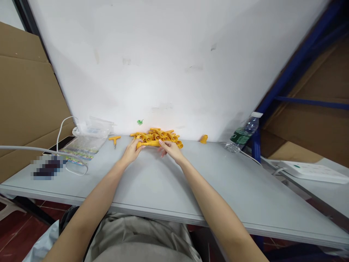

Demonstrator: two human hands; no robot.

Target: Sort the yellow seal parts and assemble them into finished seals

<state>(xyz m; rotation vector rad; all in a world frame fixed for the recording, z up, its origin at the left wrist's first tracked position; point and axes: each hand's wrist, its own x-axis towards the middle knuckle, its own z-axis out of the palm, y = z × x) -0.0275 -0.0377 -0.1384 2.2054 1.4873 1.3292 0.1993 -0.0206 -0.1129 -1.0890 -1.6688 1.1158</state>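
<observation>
Between my two hands is a long yellow plastic piece point(151, 143), held level, with a rounded end to the left and ridges along its length. My left hand point(132, 151) grips the rounded end. Thumb and fingers of my right hand point(170, 150) pinch the other end. Right behind it lies a pile of yellow plastic pieces point(163, 135), several with hollow round openings facing me. Left of the pile, a yellow T-handle with a metal spiral point(115, 141) stands apart. A lone yellow hollow piece point(203, 138) sits to the right of the pile.
On the grey table point(152, 189), a clear plastic bag point(84, 143), a phone point(62, 142) and a white cable point(79, 171) lie at left. A plastic bottle point(243, 134) leans at the back right. A white power strip point(316, 171) is further right. A white wall point(174, 72) rises behind.
</observation>
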